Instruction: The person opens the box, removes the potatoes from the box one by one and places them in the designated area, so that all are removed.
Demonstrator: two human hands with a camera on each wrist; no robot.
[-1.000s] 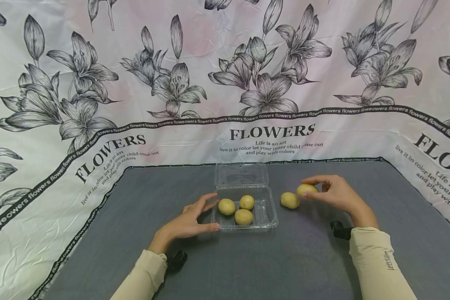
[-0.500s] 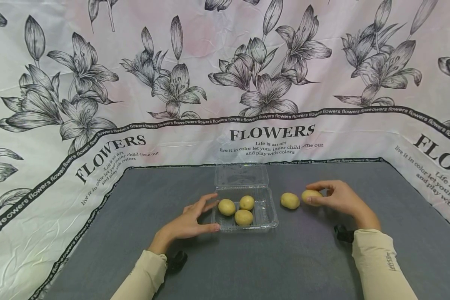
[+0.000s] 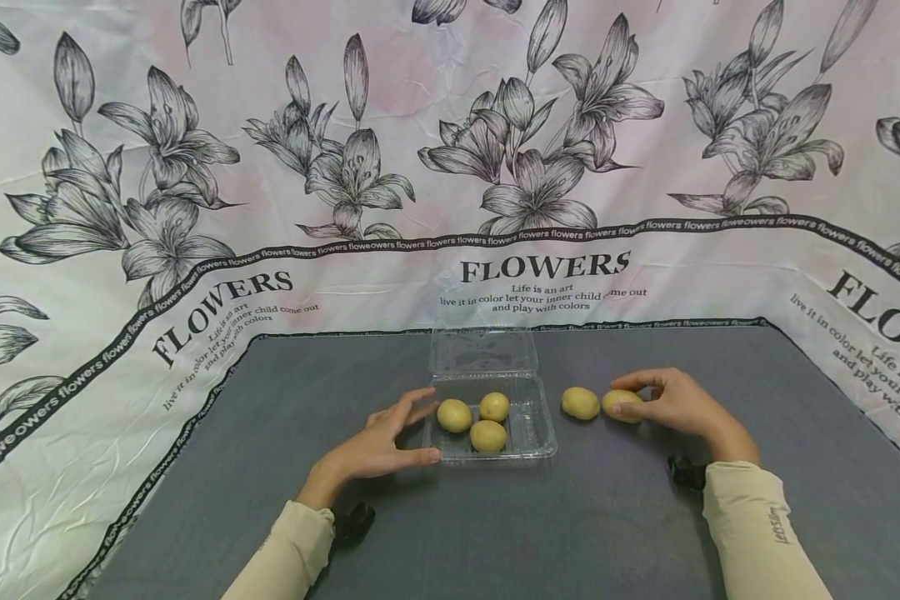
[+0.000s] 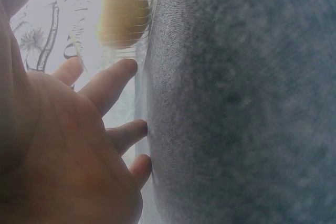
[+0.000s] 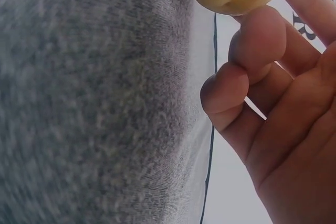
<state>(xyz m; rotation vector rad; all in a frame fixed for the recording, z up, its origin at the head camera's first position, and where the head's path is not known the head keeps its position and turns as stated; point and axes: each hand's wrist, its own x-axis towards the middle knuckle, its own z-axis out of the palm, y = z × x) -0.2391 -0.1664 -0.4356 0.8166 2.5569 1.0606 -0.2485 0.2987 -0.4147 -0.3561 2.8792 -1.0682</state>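
Potato (image 3: 621,407) is pinched between the thumb and fingers of the right hand (image 3: 678,404), low over the grey table (image 3: 495,533) and to the right of a clear plastic container (image 3: 527,421). Whether its underside is touching the tabletop cannot be told. In the right wrist view, a shallow dent is shown in its pale yellow skin, and one finger is seen curled below, away from it.

A second potato (image 3: 581,403) is seen on the table just beside the pinched one, between it and the container. The left hand (image 3: 378,442) is placed at the container's left side, with the fingers straight and spread and the thumb parted from them; how firmly the edge is touched cannot be told. The two hands are held well apart.

Inside the container, a left potato (image 3: 453,416), a rear potato (image 3: 494,407) and a front potato (image 3: 488,436) are grouped close together. The clear lid (image 3: 483,352) is folded back toward the floral fabric (image 3: 390,292). Cream sleeves (image 3: 757,517) are worn on both arms.
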